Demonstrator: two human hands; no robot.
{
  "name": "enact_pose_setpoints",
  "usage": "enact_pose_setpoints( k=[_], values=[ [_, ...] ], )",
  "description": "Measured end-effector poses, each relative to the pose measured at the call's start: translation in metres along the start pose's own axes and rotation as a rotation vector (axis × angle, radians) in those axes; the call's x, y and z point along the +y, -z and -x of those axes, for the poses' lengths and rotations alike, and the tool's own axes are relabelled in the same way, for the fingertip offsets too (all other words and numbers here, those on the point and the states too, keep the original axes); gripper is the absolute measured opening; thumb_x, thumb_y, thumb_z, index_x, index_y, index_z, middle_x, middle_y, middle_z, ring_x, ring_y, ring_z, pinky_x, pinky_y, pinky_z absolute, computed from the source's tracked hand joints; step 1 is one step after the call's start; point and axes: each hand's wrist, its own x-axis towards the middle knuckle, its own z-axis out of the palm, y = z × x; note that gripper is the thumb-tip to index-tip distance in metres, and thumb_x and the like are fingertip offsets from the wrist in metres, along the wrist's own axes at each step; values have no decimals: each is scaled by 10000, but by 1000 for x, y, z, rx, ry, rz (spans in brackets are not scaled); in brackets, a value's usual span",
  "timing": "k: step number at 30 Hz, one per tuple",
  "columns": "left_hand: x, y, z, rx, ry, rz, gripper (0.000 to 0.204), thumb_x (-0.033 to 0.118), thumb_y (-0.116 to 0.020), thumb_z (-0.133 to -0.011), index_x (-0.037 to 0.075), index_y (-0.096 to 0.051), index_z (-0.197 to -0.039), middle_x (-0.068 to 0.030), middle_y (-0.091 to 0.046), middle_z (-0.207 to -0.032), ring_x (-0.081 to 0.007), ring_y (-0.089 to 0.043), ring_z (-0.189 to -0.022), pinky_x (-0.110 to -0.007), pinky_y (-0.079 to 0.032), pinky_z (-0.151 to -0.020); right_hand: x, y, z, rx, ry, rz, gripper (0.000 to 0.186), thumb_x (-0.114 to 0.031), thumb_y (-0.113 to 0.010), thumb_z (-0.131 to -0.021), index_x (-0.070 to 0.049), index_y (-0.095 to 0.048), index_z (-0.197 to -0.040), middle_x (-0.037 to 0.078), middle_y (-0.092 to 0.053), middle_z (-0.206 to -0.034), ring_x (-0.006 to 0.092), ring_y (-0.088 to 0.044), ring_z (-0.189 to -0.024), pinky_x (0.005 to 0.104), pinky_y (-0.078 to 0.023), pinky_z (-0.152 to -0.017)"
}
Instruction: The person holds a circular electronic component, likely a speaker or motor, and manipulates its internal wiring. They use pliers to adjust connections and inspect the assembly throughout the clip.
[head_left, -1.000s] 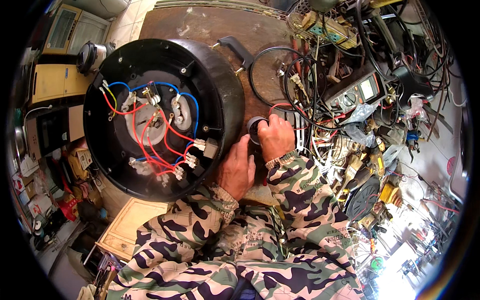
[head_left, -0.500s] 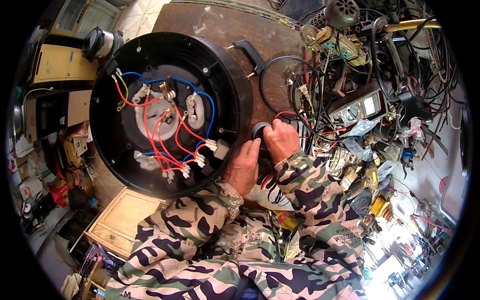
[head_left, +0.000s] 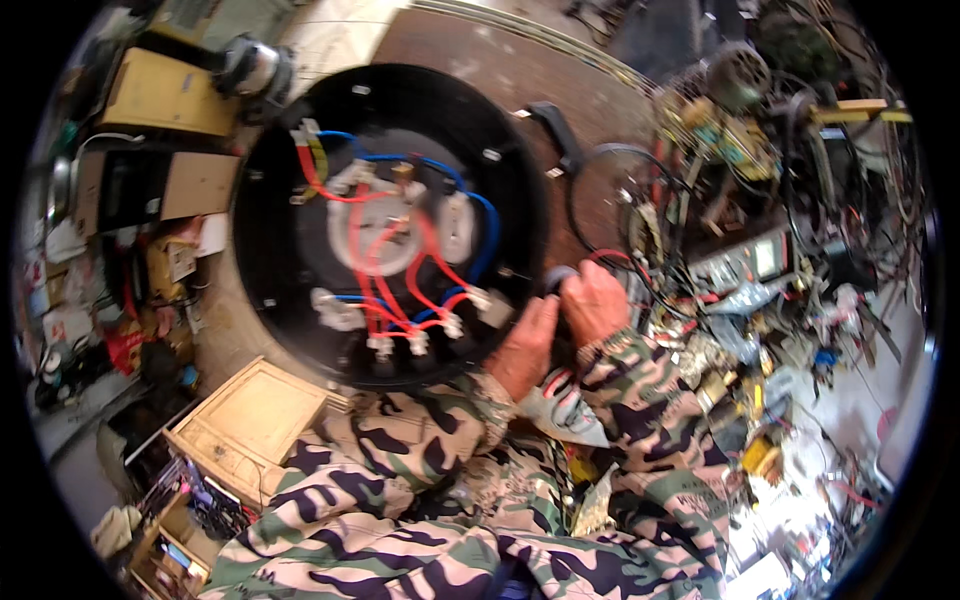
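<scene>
Gripping a small grey round part (head_left: pixel 556 278), the right hand (head_left: pixel 595 300) has its fingers curled in against the part's right side. Part location: just beside the right-hand rim of the black round housing (head_left: pixel 265 250). The left hand (head_left: pixel 524 345) lies between that rim and the right hand, fingers extended together, tips near the part; from where I stand, I cannot tell whether they grasp it.

Clearance: the left hand sits in a narrow gap, housing to one side and right hand to the other. Beyond the part, past the black handle (head_left: pixel 555 138), the brown bench (head_left: pixel 600 110) offers room to move as far as its pale far edge. A black cable (head_left: pixel 572 205) loops along the right of this area. Further right, a multimeter (head_left: pixel 735 262) and a clear plastic bag (head_left: pixel 740 300) lie in dense clutter. Left of the housing is light flooring (head_left: pixel 225 320), with a wooden cabinet (head_left: pixel 245 430) toward the person.

Visibility: motion blur softens the red wires (head_left: pixel 385 240) and their white connectors (head_left: pixel 452 325). The fingers cover most of the part. A pale grey bag (head_left: pixel 565 410) is partly hidden by the sleeves.
</scene>
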Motion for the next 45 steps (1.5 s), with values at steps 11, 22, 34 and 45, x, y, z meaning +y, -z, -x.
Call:
enact_pose_setpoints(
  k=[11, 22, 34, 45],
  values=[
    [-3, -15, 1, -20, 40, -126, 529, -34, -643, -867, -52, -569, -1391, -214, -633, -1256, -403, -662, -1135, -446, -563, -939, 11, 9, -2, -40, 170, 13, 106, -114, -683, -819, -19, -718, -849, 135, -597, -959, 309, -646, -940, 402, -559, -745],
    [22, 39, 30, -101, -116, 21, 503, 33, -667, -906, 25, -627, -1407, -143, -687, -1008, -340, -706, -914, -445, -592, -808, 2, 122, 10, 302, -171, -802, 165, 58, -758, -871, 8, -747, -1028, 156, -754, -1018, 312, -752, -886, 356, -586, -800],
    [-22, 308, 55, 617, -104, -127, 282, -80, -703, -874, 14, -719, -1139, -191, -720, -1115, -346, -729, -1018, -399, -586, -881, -104, 236, -43, 461, -90, -952, 225, 102, -802, -804, -8, -729, -986, 129, -752, -1006, 229, -755, -884, 316, -590, -812],
    [-92, 336, -49, 403, -153, -33, 585, 236, -590, -1062, -8, -466, -1580, -256, -519, -1570, -395, -471, -1481, -450, -331, -1260, -107, 165, -72, 813, -407, -765, 135, 46, -730, -917, -5, -719, -1042, 110, -717, -1106, 210, -702, -966, 314, -573, -849]
  ],
)
